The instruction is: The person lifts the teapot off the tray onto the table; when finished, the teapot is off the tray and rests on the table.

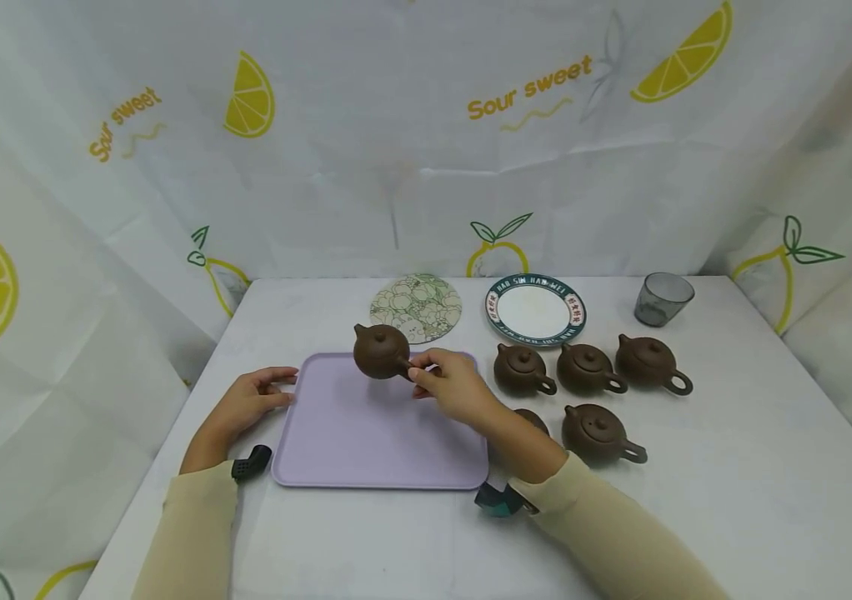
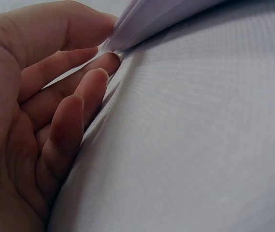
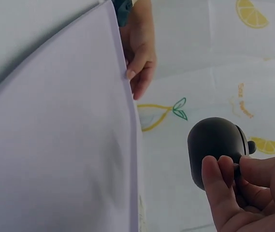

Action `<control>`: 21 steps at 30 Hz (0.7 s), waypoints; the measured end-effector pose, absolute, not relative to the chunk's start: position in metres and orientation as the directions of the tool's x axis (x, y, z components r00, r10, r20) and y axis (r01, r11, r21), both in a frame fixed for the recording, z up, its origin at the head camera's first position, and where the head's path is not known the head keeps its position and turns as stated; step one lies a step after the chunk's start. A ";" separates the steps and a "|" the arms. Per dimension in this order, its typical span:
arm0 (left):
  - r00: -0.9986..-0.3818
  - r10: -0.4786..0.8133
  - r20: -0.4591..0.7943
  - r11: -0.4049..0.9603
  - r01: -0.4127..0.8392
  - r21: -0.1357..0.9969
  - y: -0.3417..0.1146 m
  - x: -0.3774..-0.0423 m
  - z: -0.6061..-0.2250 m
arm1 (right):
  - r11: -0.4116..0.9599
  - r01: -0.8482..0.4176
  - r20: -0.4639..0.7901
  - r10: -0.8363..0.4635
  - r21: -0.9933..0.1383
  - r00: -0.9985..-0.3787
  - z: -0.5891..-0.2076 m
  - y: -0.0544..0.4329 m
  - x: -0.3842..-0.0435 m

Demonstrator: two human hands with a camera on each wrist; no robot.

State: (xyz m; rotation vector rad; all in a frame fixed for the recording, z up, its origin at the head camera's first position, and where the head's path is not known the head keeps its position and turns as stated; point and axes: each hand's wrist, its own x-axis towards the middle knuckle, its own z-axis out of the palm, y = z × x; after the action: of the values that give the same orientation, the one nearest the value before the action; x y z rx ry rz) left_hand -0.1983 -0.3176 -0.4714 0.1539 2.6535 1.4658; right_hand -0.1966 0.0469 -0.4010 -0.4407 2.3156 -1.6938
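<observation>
My right hand (image 1: pixel 458 387) pinches a brown clay teapot (image 1: pixel 379 353) by its handle, above the back part of a lilac tray (image 1: pixel 377 446). The teapot's spout points to the left, and its lid is on. In the right wrist view, thumb and fingers close round the handle behind the dark teapot body (image 3: pixel 212 140). My left hand (image 1: pixel 244 407) rests at the tray's left edge, fingers loosely bent. Up close in the left wrist view, the thumb and fingertips of that hand (image 2: pixel 36 92) touch the tray's outer side (image 2: pixel 142 21) at the tabletop.
Right of the tray stand several similar teapots (image 1: pixel 597 433), one partly hidden behind my right forearm. Behind are a round patterned mat (image 1: pixel 417 308), a green-rimmed plate (image 1: pixel 497 292) and a grey glass cup (image 1: pixel 662 300). A lemon-print cloth (image 1: pixel 396 100) hangs behind the white table.
</observation>
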 end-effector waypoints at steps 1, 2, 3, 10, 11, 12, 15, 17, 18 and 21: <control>-0.989 0.140 -0.042 0.534 0.039 0.844 -0.315 -0.196 -0.467 | 0.292 -0.104 -0.012 -0.369 -0.951 -0.929 -0.399 0.052 -0.195; -0.989 0.140 -0.042 0.539 0.041 0.841 -0.312 -0.194 -0.462 | 0.299 -0.103 -0.012 -0.360 -0.949 -0.933 -0.396 0.058 -0.194; -0.989 0.142 -0.043 0.544 0.041 0.838 -0.309 -0.192 -0.458 | 0.309 -0.099 -0.016 -0.350 -0.946 -0.937 -0.393 0.064 -0.193; -0.988 0.152 -0.025 0.547 0.063 0.835 -0.323 -0.202 -0.479 | 0.332 -0.134 0.023 -0.317 -0.934 -0.948 -0.387 0.105 -0.187; -0.990 0.139 -0.035 0.550 0.048 0.834 -0.323 -0.202 -0.479 | 0.323 -0.143 0.034 -0.321 -0.935 -0.946 -0.388 0.110 -0.186; -0.990 0.140 -0.033 0.551 0.050 0.833 -0.324 -0.202 -0.478 | 0.316 -0.146 0.038 -0.323 -0.937 -0.946 -0.388 0.116 -0.186; -0.990 0.135 -0.034 0.551 0.046 0.833 -0.323 -0.201 -0.478 | 0.312 -0.133 0.027 -0.321 -0.941 -0.947 -0.389 0.132 -0.183; -0.990 0.139 -0.040 0.550 0.044 0.834 -0.323 -0.202 -0.478 | 0.313 -0.125 0.019 -0.321 -0.942 -0.947 -0.389 0.144 -0.182; -0.990 0.138 -0.042 0.548 0.041 0.835 -0.322 -0.202 -0.478 | 0.322 -0.124 0.016 -0.320 -0.938 -0.947 -0.389 0.151 -0.180; -0.990 0.132 -0.050 0.542 0.030 0.840 -0.321 -0.201 -0.478 | 0.354 -0.145 0.024 -0.323 -0.924 -0.946 -0.389 0.169 -0.176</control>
State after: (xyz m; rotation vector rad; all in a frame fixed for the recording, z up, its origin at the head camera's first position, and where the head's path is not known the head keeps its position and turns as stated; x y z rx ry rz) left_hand -0.2015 -0.3211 -0.4784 0.1399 2.6634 1.4474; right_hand -0.1757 0.1691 -0.3890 -0.4263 2.4479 -1.6443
